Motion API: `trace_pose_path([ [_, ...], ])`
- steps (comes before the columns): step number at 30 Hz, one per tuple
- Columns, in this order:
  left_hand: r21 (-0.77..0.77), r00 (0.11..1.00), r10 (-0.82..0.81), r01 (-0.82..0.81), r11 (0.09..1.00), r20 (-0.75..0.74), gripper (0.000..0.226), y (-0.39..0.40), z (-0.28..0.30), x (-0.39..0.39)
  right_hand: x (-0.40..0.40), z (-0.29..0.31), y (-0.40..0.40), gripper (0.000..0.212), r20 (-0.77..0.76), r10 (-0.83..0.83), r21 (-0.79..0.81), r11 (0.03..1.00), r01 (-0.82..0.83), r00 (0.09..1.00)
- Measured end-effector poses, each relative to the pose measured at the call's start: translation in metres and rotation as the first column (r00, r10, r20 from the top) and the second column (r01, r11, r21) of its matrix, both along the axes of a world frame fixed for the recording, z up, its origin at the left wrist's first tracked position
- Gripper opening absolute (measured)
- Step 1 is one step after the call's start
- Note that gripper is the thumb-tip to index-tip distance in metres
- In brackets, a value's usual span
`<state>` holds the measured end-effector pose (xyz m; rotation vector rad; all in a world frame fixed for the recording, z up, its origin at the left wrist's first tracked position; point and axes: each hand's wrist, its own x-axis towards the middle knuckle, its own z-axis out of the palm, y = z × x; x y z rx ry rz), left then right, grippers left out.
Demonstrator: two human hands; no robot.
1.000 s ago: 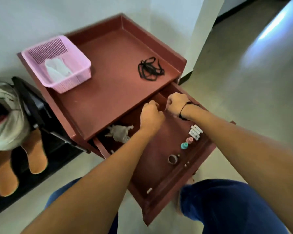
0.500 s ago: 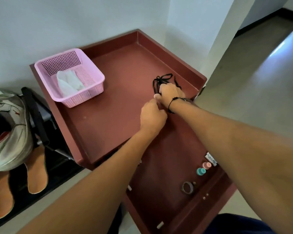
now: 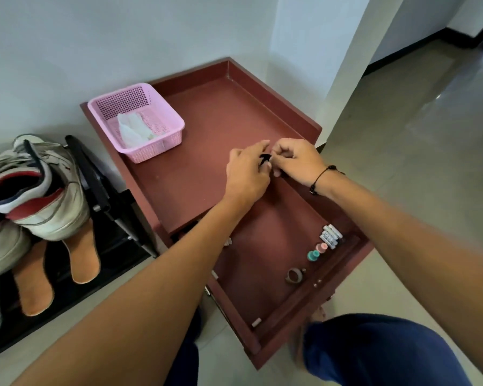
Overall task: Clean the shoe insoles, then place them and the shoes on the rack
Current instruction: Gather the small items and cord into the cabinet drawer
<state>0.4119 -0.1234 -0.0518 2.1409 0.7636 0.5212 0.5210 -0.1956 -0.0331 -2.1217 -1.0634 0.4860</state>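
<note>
From the head camera, both hands meet over the near edge of the red-brown worktop point(image 3: 207, 129), above the back of its open drawer point(image 3: 262, 260). The left hand point(image 3: 247, 174) has its fingers curled inward, and its grip pinches a small bunch of black cord point(image 3: 264, 158) that shows between the two hands. The right hand point(image 3: 297, 160), a black bracelet point(image 3: 319, 178) on its wrist, has its fingertips drawn together on the same cord, a tight pinch with nothing spread.

To the left, on the black rack point(image 3: 101, 179), two worn grey-white shoes point(image 3: 39, 190) with red lining lie stacked, and two tan insoles point(image 3: 59, 268) lie beneath them, toes pointing toward the camera.

A pink basket point(image 3: 140, 101) holding crumpled white tissue point(image 3: 133, 130) stands at the far left corner of the worktop. Small items lie along the drawer's front right side.
</note>
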Motion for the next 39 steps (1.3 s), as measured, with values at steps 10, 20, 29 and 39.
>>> trace_pose_path([
  [10,-0.052,0.996,0.028,-0.024,0.998,0.083,0.023,-0.066,0.057,-0.078,-0.064,0.083,-0.086,0.02,-0.193,0.025,-0.032,0.999,-0.032,0.981],
  [20,-0.742,0.92,0.303,-0.021,0.67,0.247,0.029,-0.112,0.059,-0.128,-0.081,0.103,-0.133,0.019,-0.11,-0.162,-0.017,0.987,0.161,0.981],
  [29,-0.502,0.983,-0.006,0.099,0.859,0.183,0.028,-0.111,0.085,-0.132,-0.125,0.121,-0.117,0.007,0.177,0.197,-0.231,0.961,-0.154,0.964],
  [39,-0.41,0.999,0.037,-0.023,0.912,0.026,0.022,-0.09,0.084,-0.149,-0.101,0.144,-0.148,0.019,-0.277,-0.175,0.0,0.983,0.182,0.945],
])
